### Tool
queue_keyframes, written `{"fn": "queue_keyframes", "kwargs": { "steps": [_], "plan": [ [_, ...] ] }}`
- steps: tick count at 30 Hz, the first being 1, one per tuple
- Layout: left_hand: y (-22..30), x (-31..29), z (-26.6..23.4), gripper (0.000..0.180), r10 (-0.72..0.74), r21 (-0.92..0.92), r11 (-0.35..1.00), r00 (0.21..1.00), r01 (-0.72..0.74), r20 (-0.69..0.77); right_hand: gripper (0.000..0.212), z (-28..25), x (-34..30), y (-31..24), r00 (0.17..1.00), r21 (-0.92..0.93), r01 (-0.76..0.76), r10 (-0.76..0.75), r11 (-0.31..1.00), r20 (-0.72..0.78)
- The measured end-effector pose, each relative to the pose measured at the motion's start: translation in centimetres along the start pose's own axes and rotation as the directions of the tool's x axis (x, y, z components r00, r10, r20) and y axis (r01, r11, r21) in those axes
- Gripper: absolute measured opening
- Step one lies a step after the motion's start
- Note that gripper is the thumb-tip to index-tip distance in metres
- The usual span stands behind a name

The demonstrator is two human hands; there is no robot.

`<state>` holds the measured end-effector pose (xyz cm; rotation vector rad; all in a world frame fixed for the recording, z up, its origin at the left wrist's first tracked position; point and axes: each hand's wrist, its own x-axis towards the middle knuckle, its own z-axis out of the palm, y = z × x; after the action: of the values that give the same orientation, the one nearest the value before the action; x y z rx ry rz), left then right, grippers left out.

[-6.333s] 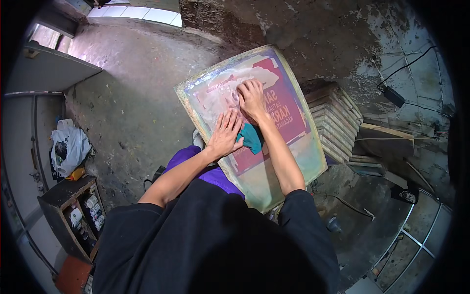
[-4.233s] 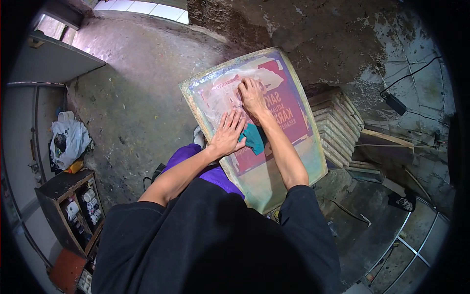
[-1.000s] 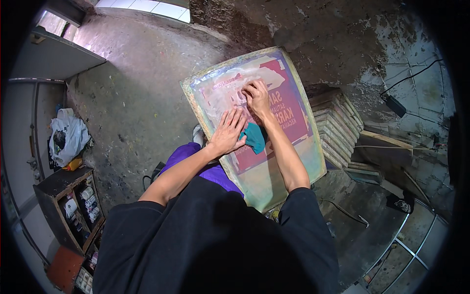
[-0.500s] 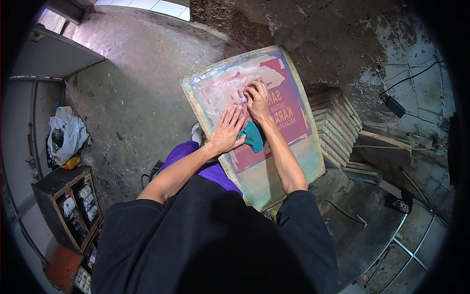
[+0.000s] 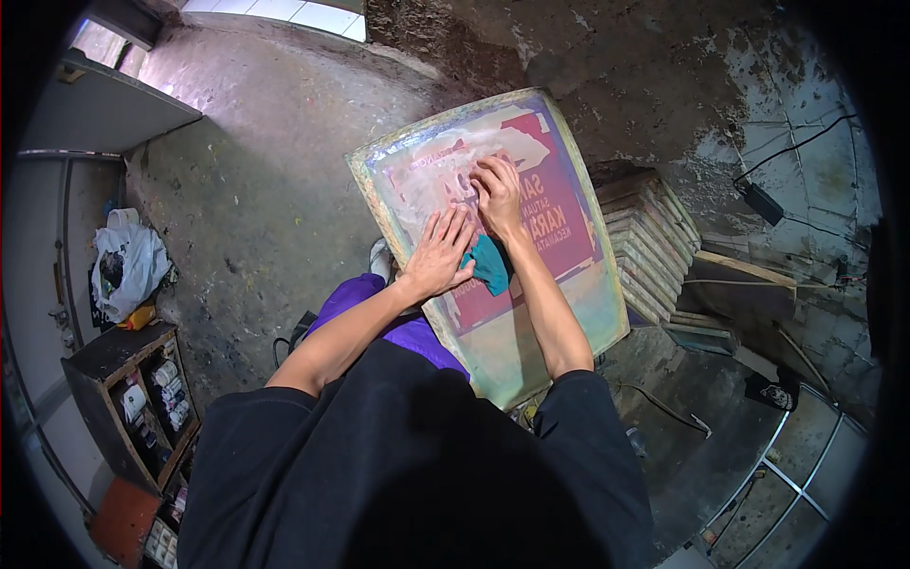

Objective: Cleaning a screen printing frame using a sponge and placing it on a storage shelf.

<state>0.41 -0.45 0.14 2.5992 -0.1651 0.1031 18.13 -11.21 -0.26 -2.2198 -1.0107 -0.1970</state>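
Note:
A large framed printing screen [image 5: 569, 313] with a red stencil patch leans against my lap, its pale green border facing up. My left hand [image 5: 438, 254] lies flat on the mesh, fingers spread, pressing near the screen's left side. A teal cloth [image 5: 491, 266] sits bunched between my two hands on the screen. My right hand [image 5: 497, 192] has curled fingers pressed against the upper part of the red area, rubbing at a whitish smeared patch [image 5: 445, 175]. Neither hand clearly grips the cloth.
A stack of wooden screen frames [image 5: 649, 237] stands to the right. A white plastic bag [image 5: 128, 270] and a dark shelf unit with small containers [image 5: 133, 394] are at the left. Rough stained concrete floor and wall surround me; a cable and black box [image 5: 763, 201] hang at right.
Over the earlier frames my right hand has shifted slightly over the red area, rubbing the mesh. My left hand and the teal cloth stay in place.

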Motion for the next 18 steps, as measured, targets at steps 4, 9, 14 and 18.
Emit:
{"fn": "queue_keyframes", "kwargs": {
  "steps": [4, 9, 14, 18],
  "plan": [
    [0.0, -0.1, 0.1, 0.073, 0.006, -0.002, 1.000, 1.000, -0.006, -0.003, 0.017, -0.1, 0.7, 0.2, 0.999, -0.012, 0.018, -0.017, 1.000, 0.033],
    [0.0, -0.1, 0.0, 0.073, 0.006, 0.002, 1.000, 1.000, -0.006, -0.002, 0.014, 0.1, 1.6, 0.3, 0.994, -0.034, 0.063, -0.060, 0.997, 0.092],
    [0.1, 0.1, 0.1, 0.073, 0.005, 0.009, 1.000, 1.000, -0.005, 0.005, 0.014, 0.5, 1.7, 0.8, 0.985, -0.089, 0.112, -0.099, 0.990, 0.139],
    [0.0, -0.1, 0.1, 0.073, 0.001, 0.008, 1.000, 1.000, -0.001, 0.016, 0.016, 0.5, 1.5, 0.2, 0.979, -0.162, 0.103, -0.071, 0.981, 0.190]
  ]
}}
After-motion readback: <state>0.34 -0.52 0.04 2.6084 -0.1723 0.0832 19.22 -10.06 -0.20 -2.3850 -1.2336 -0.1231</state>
